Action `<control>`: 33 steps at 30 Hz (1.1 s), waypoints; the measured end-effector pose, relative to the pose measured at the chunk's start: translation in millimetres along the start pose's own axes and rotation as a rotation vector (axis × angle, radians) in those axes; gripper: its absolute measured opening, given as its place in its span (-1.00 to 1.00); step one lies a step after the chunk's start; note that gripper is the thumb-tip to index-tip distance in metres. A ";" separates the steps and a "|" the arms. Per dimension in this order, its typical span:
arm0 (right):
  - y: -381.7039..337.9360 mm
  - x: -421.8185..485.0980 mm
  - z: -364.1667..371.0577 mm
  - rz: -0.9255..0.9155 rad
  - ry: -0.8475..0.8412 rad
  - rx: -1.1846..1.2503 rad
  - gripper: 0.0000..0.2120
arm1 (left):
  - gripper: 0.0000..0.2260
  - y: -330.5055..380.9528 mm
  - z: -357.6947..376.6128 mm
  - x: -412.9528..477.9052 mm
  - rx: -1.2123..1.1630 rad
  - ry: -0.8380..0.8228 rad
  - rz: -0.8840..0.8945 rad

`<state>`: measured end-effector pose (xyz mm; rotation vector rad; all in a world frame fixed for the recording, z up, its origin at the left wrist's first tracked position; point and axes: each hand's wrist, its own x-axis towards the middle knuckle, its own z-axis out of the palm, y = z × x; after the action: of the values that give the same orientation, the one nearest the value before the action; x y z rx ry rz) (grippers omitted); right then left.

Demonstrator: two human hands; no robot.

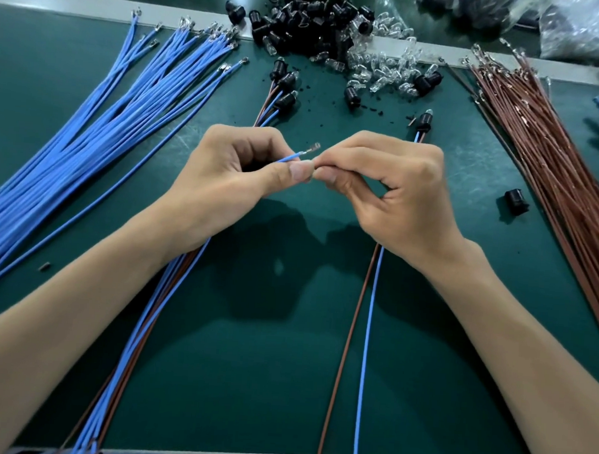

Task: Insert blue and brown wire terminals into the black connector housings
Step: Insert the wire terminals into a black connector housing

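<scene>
**A:** The left hand (224, 173) has its fingers (294, 172) pinched on the blue wire (290, 158), just behind its metal terminal (313, 147), above the counter's (282, 366) middle.

**B:** And the right hand (398, 187)?

**A:** Curled, tips pressed together beside the terminal. I can't tell if they hold anything.

**B:** What could go wrong?

**A:** If they squeeze too hard, I'd say the terminal bends and won't seat. One loose housing (516, 201) lies well apart, near the right edge.

**B:** The rest?

**A:** It's a green mat. There's a heap of black housings (303, 20) and clear bulbs (385, 67) at the far edge. Blue wires (86, 136) fan left, brown wires (548, 154) lie right, and plastic bags (584, 23) sit at the far right corner.
</scene>
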<state>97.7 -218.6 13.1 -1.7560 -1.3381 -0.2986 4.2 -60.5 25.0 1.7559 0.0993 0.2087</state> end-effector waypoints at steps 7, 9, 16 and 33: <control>-4.0 1.2 2.7 0.041 0.056 0.060 -0.93 | -0.88 2.5 -1.9 0.9 -0.040 -0.018 -0.018; -4.4 1.1 2.1 0.083 0.047 0.098 -0.93 | -0.87 2.0 -1.4 0.9 -0.040 -0.015 -0.020; -6.2 -0.5 3.9 0.156 0.060 0.119 -0.93 | -0.85 -4.3 -1.2 0.6 -0.014 -0.004 0.023; -7.4 0.2 7.6 0.277 0.088 0.258 -0.80 | -0.89 -7.5 5.2 -0.7 0.126 0.276 0.249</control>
<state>89.1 -212.5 12.5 -1.6627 -1.0072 -0.0450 4.8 -64.2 16.6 1.8549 0.0946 0.6384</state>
